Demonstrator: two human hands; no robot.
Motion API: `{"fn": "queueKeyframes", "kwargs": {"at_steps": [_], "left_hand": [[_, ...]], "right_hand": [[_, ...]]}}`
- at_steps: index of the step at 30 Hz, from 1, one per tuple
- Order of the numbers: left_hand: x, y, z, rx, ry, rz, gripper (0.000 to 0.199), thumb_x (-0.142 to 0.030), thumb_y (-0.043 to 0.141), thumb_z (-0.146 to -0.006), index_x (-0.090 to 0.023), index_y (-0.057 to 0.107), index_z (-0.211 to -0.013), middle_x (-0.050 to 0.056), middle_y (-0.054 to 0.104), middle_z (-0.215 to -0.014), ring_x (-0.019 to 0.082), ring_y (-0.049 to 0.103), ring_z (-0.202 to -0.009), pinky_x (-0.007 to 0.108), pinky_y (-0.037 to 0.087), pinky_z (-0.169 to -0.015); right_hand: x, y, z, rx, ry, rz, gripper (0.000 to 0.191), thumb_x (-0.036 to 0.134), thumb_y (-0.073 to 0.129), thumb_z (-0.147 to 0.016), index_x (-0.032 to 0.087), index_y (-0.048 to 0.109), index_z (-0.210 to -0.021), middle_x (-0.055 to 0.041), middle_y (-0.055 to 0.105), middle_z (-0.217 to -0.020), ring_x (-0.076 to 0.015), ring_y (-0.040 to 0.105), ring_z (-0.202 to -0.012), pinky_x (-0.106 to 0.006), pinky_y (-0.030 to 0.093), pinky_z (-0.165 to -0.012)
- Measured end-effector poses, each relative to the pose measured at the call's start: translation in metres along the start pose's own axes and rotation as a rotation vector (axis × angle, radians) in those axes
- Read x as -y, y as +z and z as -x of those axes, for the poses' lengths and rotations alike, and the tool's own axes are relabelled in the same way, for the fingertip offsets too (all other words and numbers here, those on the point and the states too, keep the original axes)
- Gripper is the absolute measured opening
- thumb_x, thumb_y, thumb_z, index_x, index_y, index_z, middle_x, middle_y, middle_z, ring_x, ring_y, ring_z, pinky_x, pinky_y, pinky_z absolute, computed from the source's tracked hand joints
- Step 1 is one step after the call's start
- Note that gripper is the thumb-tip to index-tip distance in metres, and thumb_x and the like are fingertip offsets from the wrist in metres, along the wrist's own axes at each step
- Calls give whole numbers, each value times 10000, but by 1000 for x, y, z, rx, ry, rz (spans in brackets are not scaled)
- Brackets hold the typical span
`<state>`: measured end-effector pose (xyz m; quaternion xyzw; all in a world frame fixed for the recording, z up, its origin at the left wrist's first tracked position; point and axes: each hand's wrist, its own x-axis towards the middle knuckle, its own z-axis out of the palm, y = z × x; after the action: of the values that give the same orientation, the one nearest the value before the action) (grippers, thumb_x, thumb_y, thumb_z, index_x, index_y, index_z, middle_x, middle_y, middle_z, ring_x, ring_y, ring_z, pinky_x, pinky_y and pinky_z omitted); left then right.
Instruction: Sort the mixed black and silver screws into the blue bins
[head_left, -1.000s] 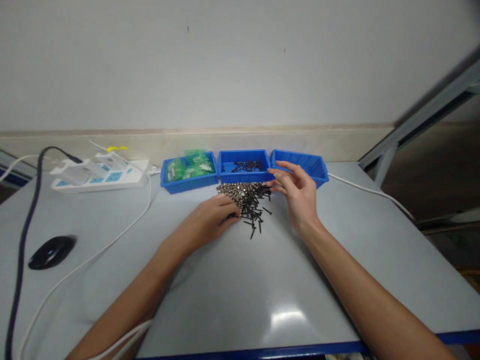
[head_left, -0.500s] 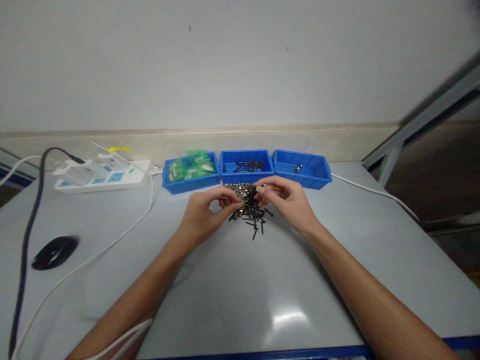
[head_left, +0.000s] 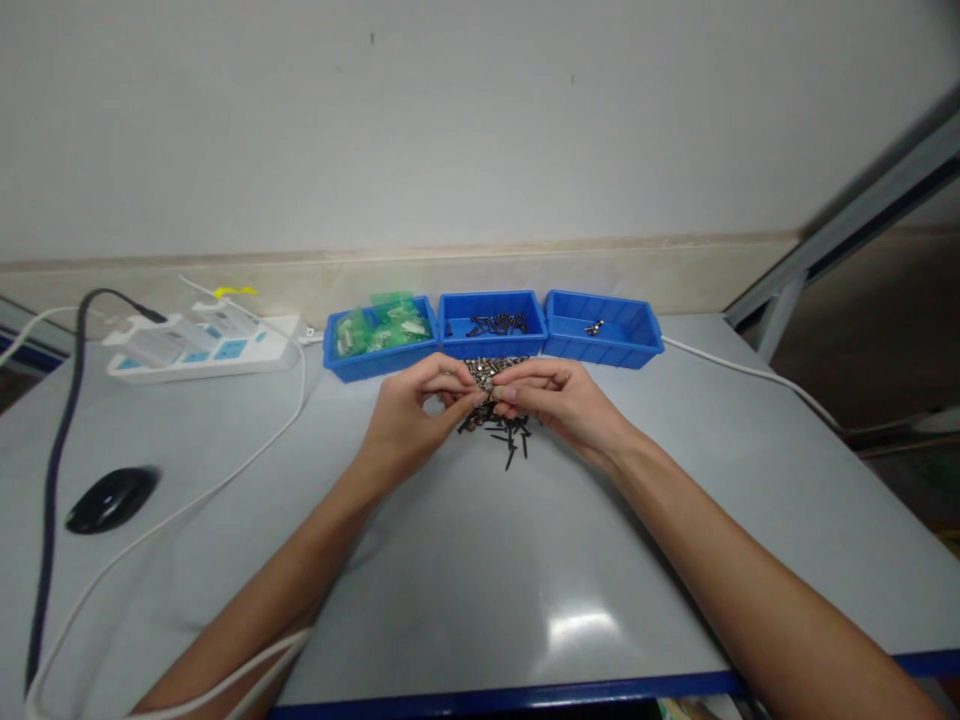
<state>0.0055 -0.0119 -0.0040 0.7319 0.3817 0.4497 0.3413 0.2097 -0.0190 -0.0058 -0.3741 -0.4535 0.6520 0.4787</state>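
Observation:
A pile of dark and silvery screws [head_left: 511, 432] lies on the grey table in front of the blue bins, partly hidden by my hands. Over its left side, my left hand [head_left: 420, 405] is closed, thumb and forefinger pinched. My right hand [head_left: 562, 400] is closed too, its fingertips nearly meeting the left ones above the pile. Something small and metallic shows between the fingertips, too small to make out. Dark screws lie in the middle blue bin [head_left: 491, 347]. In the right blue bin [head_left: 607, 350] sit a few silvery screws [head_left: 594, 328].
The left blue bin [head_left: 382, 362] holds green plastic packets [head_left: 394, 325]. A white power strip [head_left: 210, 360] with plugs stands at the back left. A black mouse [head_left: 112, 500] lies at the left, near white and black cables. A white cable [head_left: 750, 380] runs off to the right.
My right hand has moved left, its fingertips now close to my left fingertips over the pile. The view has shifted slightly, with the bins a little higher in it.

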Motion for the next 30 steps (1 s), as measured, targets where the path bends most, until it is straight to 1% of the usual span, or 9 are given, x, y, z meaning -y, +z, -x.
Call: {"fn": "queueKeyframes", "kwargs": {"at_steps": [3,6,9,12,14,17,21,26,30], "left_hand": [[-1,-4,1,174,188,-275,118,-186,693,-875,-173,679,-992,42,728,-891,165,653,-775,290,516,-733],[2,-6,3,377,353,-441,111,-190,664,-894,-173,700,-997,71,721,-960,219,640,-920,350,513,-834],[7,-5,4,433,390,-516,101,-183,611,-925,-163,707,-949,83,702,-942,227,625,-913,357,511,-818],[11,-2,4,448,397,-568,165,-148,544,-956,-158,706,-929,84,695,-925,220,621,-891,345,504,-791],[11,-1,4,453,387,-591,187,-140,521,-965,-153,700,-915,86,692,-914,219,618,-881,339,499,-778],[10,0,4,457,359,-617,201,-125,503,-963,-148,685,-879,89,684,-897,225,618,-891,347,495,-794],[9,0,5,414,292,-620,146,-111,528,-929,-156,666,-923,81,673,-898,221,618,-872,337,495,-776],[12,1,7,383,275,-602,140,-99,530,-913,-173,645,-945,70,671,-916,218,622,-869,330,501,-772],[11,2,6,398,260,-621,152,-84,523,-902,-175,633,-956,81,674,-946,235,625,-908,349,504,-800]], "right_hand": [[-2,-1,-2,-145,-74,11,197,271,888,-657,209,805,-824,-38,787,-772,-167,741,-721,-324,603,-755],[-4,-7,-8,-431,-303,50,182,248,854,-696,214,805,-868,-35,789,-828,-180,745,-781,-375,596,-858],[-7,-17,-13,-692,-474,95,227,226,808,-727,225,791,-954,-43,787,-979,-205,745,-922,-440,559,-983],[-8,-24,-16,-780,-510,141,323,194,773,-726,234,769,-1047,-60,749,-1180,-216,729,-1022,-450,541,-1021],[-8,-25,-15,-766,-502,183,327,192,743,-744,230,758,-1069,-70,741,-1197,-214,735,-992,-440,562,-980],[-7,-21,-12,-686,-469,260,270,227,691,-794,229,746,-1058,-63,766,-1068,-195,742,-858,-400,602,-838],[-4,-10,-8,-554,-381,274,198,258,682,-796,213,747,-979,-42,777,-891,-159,706,-688,-330,586,-677],[-4,-1,-5,-305,-221,293,190,225,690,-725,185,758,-897,-29,771,-795,-142,688,-637,-303,581,-670],[-6,0,-6,-250,-179,301,186,231,697,-700,181,764,-867,-22,765,-769,-142,690,-639,-285,582,-656]]}}
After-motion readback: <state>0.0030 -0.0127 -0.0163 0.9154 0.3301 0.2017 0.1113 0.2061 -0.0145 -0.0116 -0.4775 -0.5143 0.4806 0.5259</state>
